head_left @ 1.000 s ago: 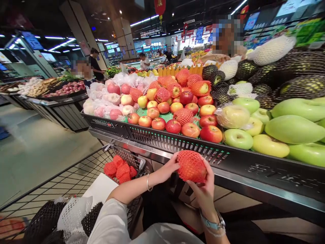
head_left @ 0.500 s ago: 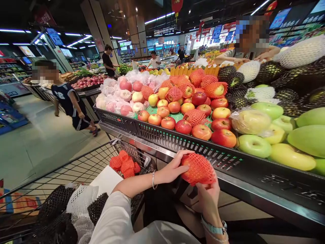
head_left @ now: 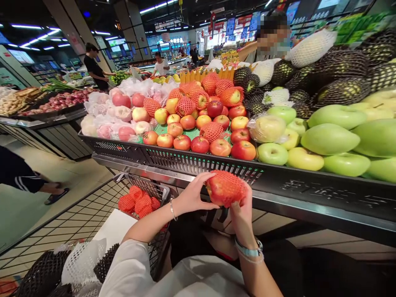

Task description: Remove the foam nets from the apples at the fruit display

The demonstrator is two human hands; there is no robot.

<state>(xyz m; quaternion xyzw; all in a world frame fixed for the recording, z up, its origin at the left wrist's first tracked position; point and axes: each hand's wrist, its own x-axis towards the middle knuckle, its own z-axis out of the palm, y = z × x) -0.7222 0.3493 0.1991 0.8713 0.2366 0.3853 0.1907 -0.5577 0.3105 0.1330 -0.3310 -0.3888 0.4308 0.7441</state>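
Just in front of the display's front edge, a red apple (head_left: 225,189) in a red foam net is held between both hands. My left hand (head_left: 196,194) is closed on its left end, fingers on top and thumb below, where bare skin shows out of the net. On the other side my right hand (head_left: 243,210) grips the netted end, thumb at the underside. Beyond the hands, loose apples (head_left: 182,142), a few in red nets, lie in a black crate (head_left: 198,161) on green matting.
At the left stands a wire shopping cart (head_left: 77,214) with several red-netted fruits (head_left: 139,202), a white sheet (head_left: 116,227) and black-netted produce (head_left: 43,268). Green apples (head_left: 272,154) and green mangoes (head_left: 334,140) fill the right. A person (head_left: 272,35) stands behind the display; another walks at far left.
The view has swung right, so the display sits further left. The apple has turned in my hands, and bare skin shows at its left end. The walking person is nearer the left edge.
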